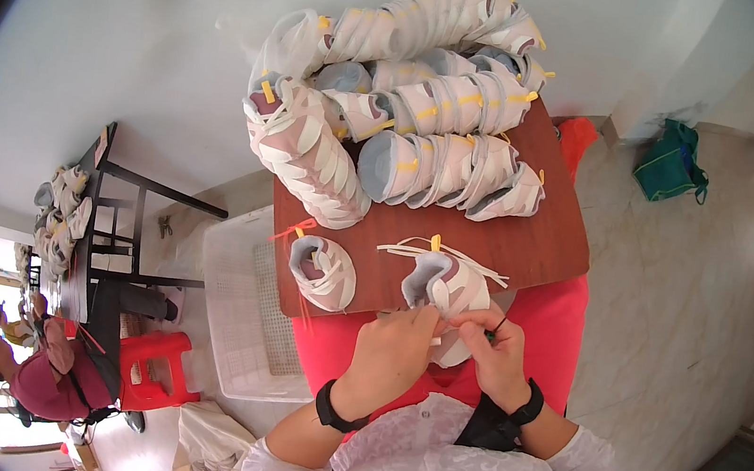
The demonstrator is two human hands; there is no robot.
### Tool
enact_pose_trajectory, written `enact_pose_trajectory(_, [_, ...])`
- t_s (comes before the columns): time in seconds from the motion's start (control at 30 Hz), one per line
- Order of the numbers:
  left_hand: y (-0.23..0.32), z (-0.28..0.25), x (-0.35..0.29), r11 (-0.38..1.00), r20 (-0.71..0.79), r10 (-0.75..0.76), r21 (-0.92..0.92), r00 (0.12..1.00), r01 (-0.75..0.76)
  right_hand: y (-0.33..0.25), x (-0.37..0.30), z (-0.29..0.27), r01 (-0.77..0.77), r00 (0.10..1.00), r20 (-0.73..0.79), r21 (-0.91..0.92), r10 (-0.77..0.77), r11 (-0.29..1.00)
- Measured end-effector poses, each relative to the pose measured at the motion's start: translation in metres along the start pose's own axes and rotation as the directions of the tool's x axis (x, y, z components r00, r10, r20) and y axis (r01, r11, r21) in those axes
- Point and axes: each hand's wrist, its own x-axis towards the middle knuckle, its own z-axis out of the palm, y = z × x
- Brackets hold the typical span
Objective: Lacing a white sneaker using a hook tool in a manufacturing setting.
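Observation:
A pale pink and white shoe upper (467, 290) lies at the table's near edge, its toe toward me. Loose white laces (406, 249) spread from its yellow-tabbed collar. My left hand (395, 350) is closed at the side of this upper, its fingertips pinching near the lacing. Close beside it, my right hand (489, 357) is closed too, thumb and forefinger together over the upper. A small dark green and black thing shows by the right fingers; its kind is unclear. To the left stands another shoe upper (324, 272) with a red string at its collar.
Nested rows of shoe uppers (461, 104) fill the far part of the brown table (538, 242). A white plastic crate (238, 313) stands on the left floor. Further left, a person (59, 375) sits near a red stool (155, 366). A green bag (672, 165) lies far right.

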Motion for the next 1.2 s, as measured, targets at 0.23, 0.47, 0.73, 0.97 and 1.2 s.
enact_pose_trajectory(0.23, [0.008, 0.008, 0.002, 0.953, 0.059, -0.096, 0.293, 0.994, 0.075, -0.004, -0.002, 0.011, 0.214, 0.976, 0.084, -0.172, -0.203, 0.962])
enact_pose_trajectory(0.47, [-0.015, -0.002, -0.008, 0.876, -0.111, -0.126, -0.478, 0.986, 0.058, -0.001, 0.0, -0.007, -0.001, 0.998, -0.067, 0.021, 0.003, 1.0])
enact_pose_trajectory(0.73, [-0.036, 0.057, -0.043, -0.268, 0.147, -0.224, -0.96, 0.964, 0.084, 0.001, 0.002, 0.001, -0.192, 0.981, 0.149, 0.616, 0.127, 0.764])
enact_pose_trajectory(0.97, [-0.028, 0.057, -0.044, -0.36, 0.132, -0.242, -0.932, 0.961, 0.038, 0.001, 0.0, 0.012, -0.342, 0.94, 0.279, 0.746, 0.199, 0.571])
enact_pose_trajectory(1.2, [-0.033, 0.049, -0.033, -0.041, -0.033, -0.355, -0.998, 0.934, -0.051, -0.008, -0.002, 0.016, -0.311, 0.95, 0.204, 0.67, 0.235, 0.674])
